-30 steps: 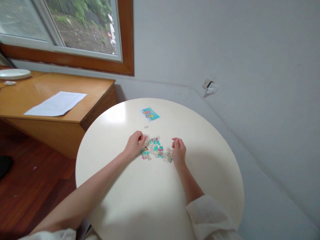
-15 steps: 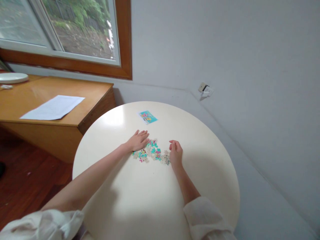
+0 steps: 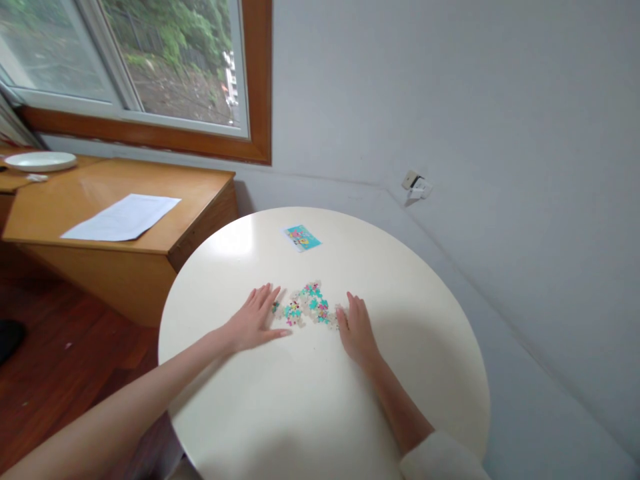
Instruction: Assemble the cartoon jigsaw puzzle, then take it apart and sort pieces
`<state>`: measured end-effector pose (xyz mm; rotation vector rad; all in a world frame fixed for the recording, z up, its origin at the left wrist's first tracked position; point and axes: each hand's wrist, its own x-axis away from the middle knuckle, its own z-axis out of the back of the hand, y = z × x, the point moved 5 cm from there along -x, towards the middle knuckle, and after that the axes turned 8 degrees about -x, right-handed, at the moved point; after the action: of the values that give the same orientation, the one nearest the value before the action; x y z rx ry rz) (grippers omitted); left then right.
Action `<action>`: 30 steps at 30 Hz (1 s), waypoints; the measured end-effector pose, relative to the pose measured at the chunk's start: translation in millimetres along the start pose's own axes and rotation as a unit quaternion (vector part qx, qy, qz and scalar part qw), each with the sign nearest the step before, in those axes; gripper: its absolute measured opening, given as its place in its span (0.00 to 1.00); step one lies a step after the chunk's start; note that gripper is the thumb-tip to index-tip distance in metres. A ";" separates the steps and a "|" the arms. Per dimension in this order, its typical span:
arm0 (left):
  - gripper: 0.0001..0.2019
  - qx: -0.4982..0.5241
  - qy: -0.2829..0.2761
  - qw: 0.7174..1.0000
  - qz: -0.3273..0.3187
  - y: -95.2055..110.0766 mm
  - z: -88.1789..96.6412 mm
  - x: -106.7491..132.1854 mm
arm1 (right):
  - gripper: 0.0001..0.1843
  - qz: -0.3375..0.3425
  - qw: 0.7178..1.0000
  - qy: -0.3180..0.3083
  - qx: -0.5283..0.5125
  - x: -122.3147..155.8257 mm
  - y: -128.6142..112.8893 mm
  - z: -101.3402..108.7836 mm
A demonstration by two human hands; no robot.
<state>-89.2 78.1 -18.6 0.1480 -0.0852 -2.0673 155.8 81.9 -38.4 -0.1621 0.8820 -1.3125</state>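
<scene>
A loose heap of jigsaw puzzle pieces [image 3: 316,304] lies in the middle of a round white table [image 3: 300,407]; some show turquoise, pink and yellow print, others a pale side. At the heap's left edge rests my left hand [image 3: 256,319], palm down, fingers stretched and thumb spread toward the near side of the pieces. My right hand [image 3: 358,327] is at the right edge, its fingers extended and the thumb apart, touching or very near the pale pieces there. Neither hand visibly grips a piece. Beyond the heap lies a small printed picture card [image 3: 303,237], mostly turquoise.
To the left stands a wooden desk [image 3: 200,200] with a white paper sheet [image 3: 123,217] and a white round plate-like object [image 3: 41,161]. A wall with a socket and plug [image 3: 418,187] borders the table behind and to the right.
My left hand has moved from the far left of the pieces to their left side, thumb now spread. My right hand has opened from a loose curl. The view has shifted slightly.
</scene>
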 end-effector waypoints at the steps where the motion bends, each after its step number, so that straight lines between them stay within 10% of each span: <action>1: 0.48 -0.017 0.010 1.000 0.001 1.9 -2.4 0.1 | 0.31 0.006 0.999 -0.013 0.038 6.0 0.0 -2.3; 8: 0.31 -0.032 0.047 0.997 0.059 42.9 -13.0 -56.5 | 0.32 -0.023 0.981 -0.116 0.156 -11.3 -27.1 -29.8; 15: 0.27 0.072 0.039 0.994 0.075 48.5 -4.6 -96.4 | 0.29 -0.079 0.988 -0.122 -0.046 -60.5 -22.0 -40.9; 19: 0.31 0.065 0.054 0.995 0.045 34.0 11.2 -61.1 | 0.31 -0.069 0.988 -0.118 -0.066 -51.3 -10.6 -7.1; 24: 0.41 -0.040 0.027 0.996 -0.072 35.3 17.9 28.0 | 0.36 0.133 0.971 -0.184 0.070 20.8 -29.0 42.6; 30: 0.39 -0.066 -0.004 0.991 -0.112 45.8 4.6 76.0 | 0.38 0.178 0.935 -0.263 0.158 83.4 -36.1 45.6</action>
<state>-86.2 -10.6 -13.7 0.0696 0.0666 -2.2901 156.6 -19.1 -26.2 -0.0872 0.2212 -0.9815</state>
